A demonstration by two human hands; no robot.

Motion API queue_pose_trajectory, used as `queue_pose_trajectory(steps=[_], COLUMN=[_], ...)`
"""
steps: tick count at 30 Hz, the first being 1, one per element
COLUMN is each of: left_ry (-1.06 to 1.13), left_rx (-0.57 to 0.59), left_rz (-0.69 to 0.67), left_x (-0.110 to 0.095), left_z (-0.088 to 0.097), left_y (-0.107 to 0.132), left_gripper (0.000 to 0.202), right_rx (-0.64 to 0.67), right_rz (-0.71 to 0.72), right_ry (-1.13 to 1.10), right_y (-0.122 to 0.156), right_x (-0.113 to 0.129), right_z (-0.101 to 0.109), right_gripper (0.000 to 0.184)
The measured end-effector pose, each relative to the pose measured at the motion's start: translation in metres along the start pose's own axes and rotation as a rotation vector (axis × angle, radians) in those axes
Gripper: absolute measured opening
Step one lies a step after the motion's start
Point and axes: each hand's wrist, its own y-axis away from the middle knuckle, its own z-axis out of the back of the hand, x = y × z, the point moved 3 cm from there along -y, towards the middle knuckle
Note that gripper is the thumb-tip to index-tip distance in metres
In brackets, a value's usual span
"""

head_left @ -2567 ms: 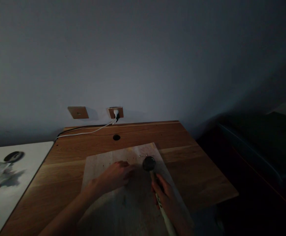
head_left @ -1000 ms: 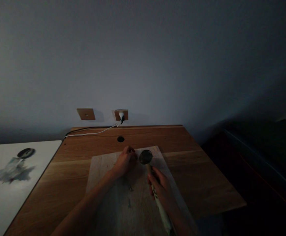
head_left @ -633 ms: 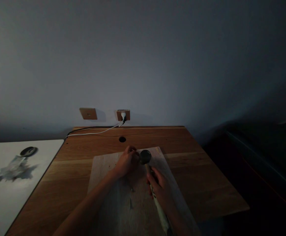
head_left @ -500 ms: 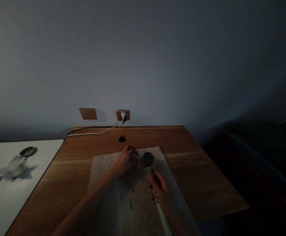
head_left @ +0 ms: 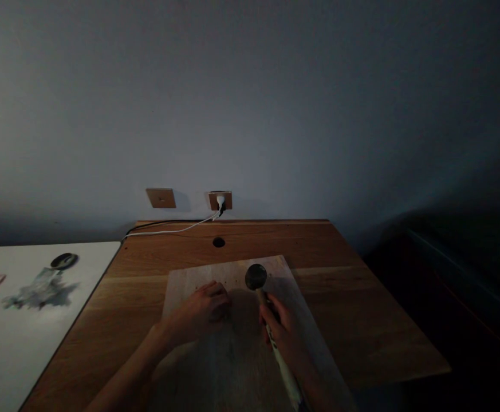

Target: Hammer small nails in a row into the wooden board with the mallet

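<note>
My right hand [head_left: 280, 326] is wrapped around the pale, dark-marked handle of a hammer [head_left: 256, 277]. Its round dark head points away from me, over the right half of a pale wooden board [head_left: 250, 372]. To the left, my left hand [head_left: 209, 302] is low over the board, fingers curled downward and drawn together. Whatever the fingertips pinch is hidden in shadow. A few tiny dark specks, perhaps nails or holes, dot the board near its far edge.
The board lies on a brown wooden table [head_left: 344, 297]. A white table [head_left: 0, 366] adjoins it on the left, bearing a crumpled clear plastic bag [head_left: 46, 289] and a round dark object [head_left: 64, 261]. White and black cables run to a wall socket [head_left: 220, 200].
My left hand has come back from the board's far edge towards me, its fingers now curled down. The hammer remains in my right hand, nearly still. The view has shifted slightly left.
</note>
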Motion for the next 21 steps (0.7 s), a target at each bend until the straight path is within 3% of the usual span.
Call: queue_pose_trajectory(steps=[9,14,21], left_ry=[-0.007,-0.019,-0.023], left_rx=[0.076,0.156,0.285], left_rz=[0.055,0.05,0.11], left_x=[-0.007,-0.01,-0.015], left_z=[-0.007,-0.006,0.002], left_y=[0.0,-0.001,-0.005], left_gripper=[0.013,0.023,0.018], right_rx=[-0.149,-0.118,-0.156], right_rz=[-0.049,-0.095,-0.095], right_ry=[-0.051,-0.032,-0.018], right_y=[0.044,0.046,0.046], right_x=[-0.038,-0.044,-0.047], right_z=[0.019,0.025,0.026], right_gripper=[0.056,0.059,0.066])
